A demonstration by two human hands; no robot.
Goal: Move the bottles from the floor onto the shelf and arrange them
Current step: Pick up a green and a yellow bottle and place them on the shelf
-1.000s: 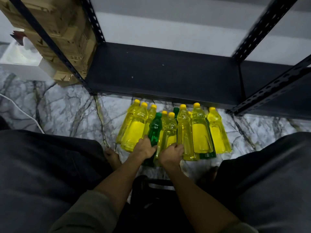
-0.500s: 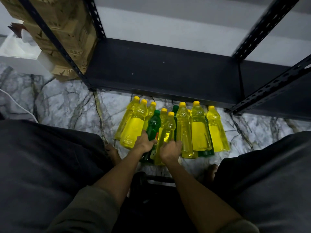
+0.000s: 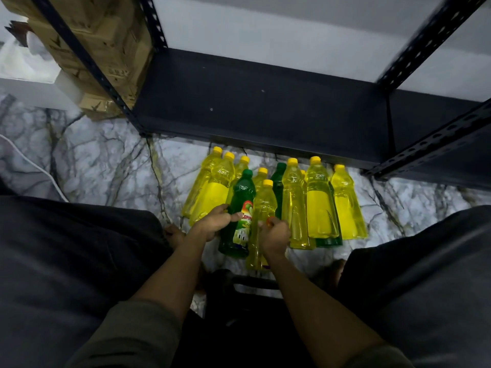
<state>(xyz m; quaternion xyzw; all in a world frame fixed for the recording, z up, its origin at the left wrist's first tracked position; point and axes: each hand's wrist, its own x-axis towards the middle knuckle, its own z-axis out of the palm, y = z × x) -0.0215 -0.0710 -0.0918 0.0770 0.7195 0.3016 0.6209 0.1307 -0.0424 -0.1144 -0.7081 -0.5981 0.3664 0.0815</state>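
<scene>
Several yellow bottles (image 3: 320, 200) with yellow caps and a few green ones stand crowded on the marble floor (image 3: 93, 166) in front of the black shelf board (image 3: 265, 107). My left hand (image 3: 214, 221) is wrapped around a green bottle (image 3: 240, 208) with a colourful label, which sits a little above and nearer than the rest. My right hand (image 3: 275, 235) grips a yellow bottle (image 3: 263, 205) right beside it. The shelf board carries no bottles.
Stacked cardboard boxes (image 3: 106, 49) stand behind the shelf's left uprights (image 3: 90, 65). A white box (image 3: 29, 73) and a white cable (image 3: 34, 166) lie at the far left. My dark-clothed knees (image 3: 66, 261) flank the bottles. A perforated upright (image 3: 430, 144) crosses at right.
Both hands have closed tighter on their bottles, and the green and the yellow bottle have come up and toward me out of the group. The view has tilted slightly.
</scene>
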